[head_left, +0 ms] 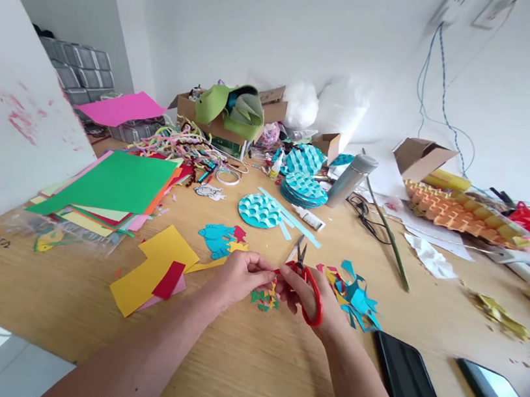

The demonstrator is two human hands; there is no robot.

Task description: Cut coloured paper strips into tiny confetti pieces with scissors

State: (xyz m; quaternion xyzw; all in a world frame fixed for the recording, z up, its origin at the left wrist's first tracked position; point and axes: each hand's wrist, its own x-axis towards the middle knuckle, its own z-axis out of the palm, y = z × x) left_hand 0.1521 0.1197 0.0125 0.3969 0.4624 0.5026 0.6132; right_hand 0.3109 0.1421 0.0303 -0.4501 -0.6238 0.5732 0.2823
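Note:
My right hand (318, 295) has its fingers through the handles of red-handled scissors (314, 301), whose blades point away from me. My left hand (244, 280) is closed in a pinch close by, its fingertips on a small red paper piece (277, 270) mostly hidden by the fingers. Beneath the hands lie tiny green, red and yellow paper cutouts (263, 300). Blue paper fish shapes (216, 239) rest beyond my left hand, with red and yellow ones beside them. Blue paper scraps (361, 304) are heaped to the right of my right hand.
Yellow paper (156, 269) with a red strip (168, 280) lies left of my hands, near stacked coloured sheets (114, 184). Blue wavy discs (259, 211), a glue bottle (309, 218) and a metal flask (351, 181) stand beyond. Two dark phones (415, 394) (496, 395) lie right.

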